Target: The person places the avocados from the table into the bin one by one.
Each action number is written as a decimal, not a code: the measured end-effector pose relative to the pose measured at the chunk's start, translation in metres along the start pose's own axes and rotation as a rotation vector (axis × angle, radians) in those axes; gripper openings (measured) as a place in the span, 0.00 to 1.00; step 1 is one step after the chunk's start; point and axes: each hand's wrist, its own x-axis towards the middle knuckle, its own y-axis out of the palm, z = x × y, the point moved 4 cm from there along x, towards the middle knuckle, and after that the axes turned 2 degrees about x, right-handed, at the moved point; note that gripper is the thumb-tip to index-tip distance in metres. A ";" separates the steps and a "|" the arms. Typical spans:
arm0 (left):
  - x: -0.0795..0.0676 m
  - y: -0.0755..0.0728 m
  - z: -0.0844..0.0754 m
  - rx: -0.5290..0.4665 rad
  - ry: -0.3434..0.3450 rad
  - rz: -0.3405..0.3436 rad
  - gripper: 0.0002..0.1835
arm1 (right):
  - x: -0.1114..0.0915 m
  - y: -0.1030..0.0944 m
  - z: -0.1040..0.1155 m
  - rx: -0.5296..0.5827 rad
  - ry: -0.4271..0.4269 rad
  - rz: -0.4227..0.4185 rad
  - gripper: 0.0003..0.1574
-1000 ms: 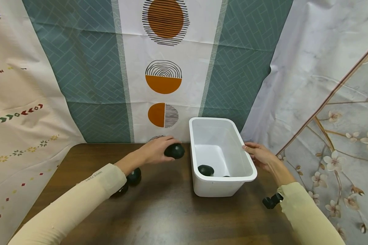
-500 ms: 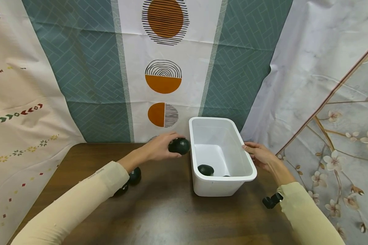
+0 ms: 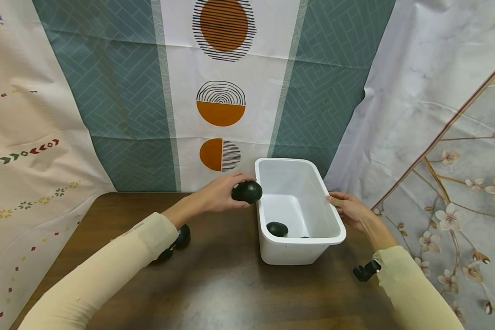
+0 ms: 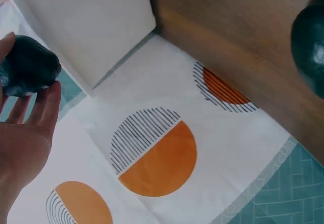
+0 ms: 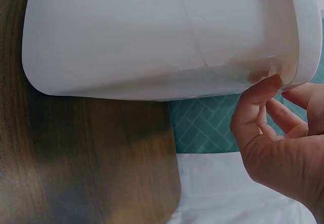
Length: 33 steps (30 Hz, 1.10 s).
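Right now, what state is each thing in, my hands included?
White plastic bin: upright, open-topped, on the table.
Right hand: pinching the bin's right rim.
Left hand: curled around the held avocado.
Held avocado: raised, at the bin's left rim.
Avocado inside the bin: lying in the near end.
Dark sliver beside it: mostly hidden.
Two table avocados: lying, partly covered by the left sleeve.

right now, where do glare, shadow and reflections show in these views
Head view: pale glare on the table near the bottom edge, small highlight on the held dark green fruit; left wrist view: dimmer, with shine on another fruit at the right edge; right wrist view: also dim, dark shadow beside the white bin, faint reflection of the right hand's fingers on its wall.
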 end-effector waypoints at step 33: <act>0.038 -0.012 -0.056 -0.180 0.103 -0.044 0.38 | 0.003 -0.002 -0.001 0.006 0.015 -0.007 0.42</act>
